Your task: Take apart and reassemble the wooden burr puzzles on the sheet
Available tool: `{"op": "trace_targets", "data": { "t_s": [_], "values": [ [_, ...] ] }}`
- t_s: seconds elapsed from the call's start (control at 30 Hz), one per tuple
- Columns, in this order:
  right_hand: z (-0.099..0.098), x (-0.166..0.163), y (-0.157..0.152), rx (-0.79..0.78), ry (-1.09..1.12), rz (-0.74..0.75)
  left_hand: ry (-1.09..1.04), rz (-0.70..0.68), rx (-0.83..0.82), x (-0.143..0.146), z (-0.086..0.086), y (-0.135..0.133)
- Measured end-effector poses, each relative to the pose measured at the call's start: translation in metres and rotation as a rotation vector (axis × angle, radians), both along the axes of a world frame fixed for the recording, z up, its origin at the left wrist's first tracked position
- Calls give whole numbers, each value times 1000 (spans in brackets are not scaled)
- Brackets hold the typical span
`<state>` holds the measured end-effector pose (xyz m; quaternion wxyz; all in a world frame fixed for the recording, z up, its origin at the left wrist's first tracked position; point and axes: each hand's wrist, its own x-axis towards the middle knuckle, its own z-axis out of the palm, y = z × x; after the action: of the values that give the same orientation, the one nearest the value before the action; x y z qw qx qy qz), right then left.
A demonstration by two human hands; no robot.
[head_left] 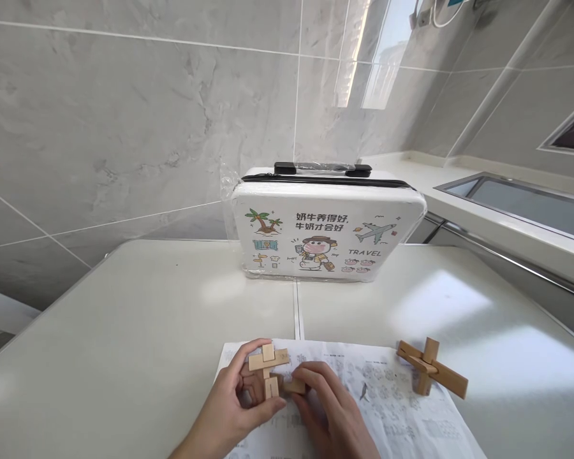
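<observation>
My left hand (239,398) is closed around a partly joined wooden burr puzzle (268,360), thumb at its lower end and index finger at its top. The pale notched pieces cross each other in it. My right hand (330,401) pinches a short wooden puzzle piece (295,386) close to the right side of that cluster. Whether this piece touches the cluster I cannot tell. Under both hands lies a printed instruction sheet (377,408) with small diagrams.
A darker assembled wooden cross puzzle (428,368) rests on the sheet's right edge. Behind, a white cartoon-printed case (332,229) in clear plastic stands on the white table (148,331) near the tiled wall (124,127). A counter with a sink (521,197) is at right.
</observation>
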<state>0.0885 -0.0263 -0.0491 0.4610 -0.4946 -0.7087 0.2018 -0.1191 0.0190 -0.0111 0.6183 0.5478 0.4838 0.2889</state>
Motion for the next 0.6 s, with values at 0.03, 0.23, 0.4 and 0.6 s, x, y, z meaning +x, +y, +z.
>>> {"op": "trace_targets", "data": {
  "t_s": [0.03,0.23,0.4,0.6],
  "values": [
    [1,0,0,13,2,6,23,-4,21,0,0,-1],
    [6,1,0,132,41,12,187,-83,163,3,3,-4],
    [12,3,2,239,76,72,232,-134,239,5,3,-4],
    [18,4,1,281,109,155,315,-184,478,3,0,-5]
  ]
}}
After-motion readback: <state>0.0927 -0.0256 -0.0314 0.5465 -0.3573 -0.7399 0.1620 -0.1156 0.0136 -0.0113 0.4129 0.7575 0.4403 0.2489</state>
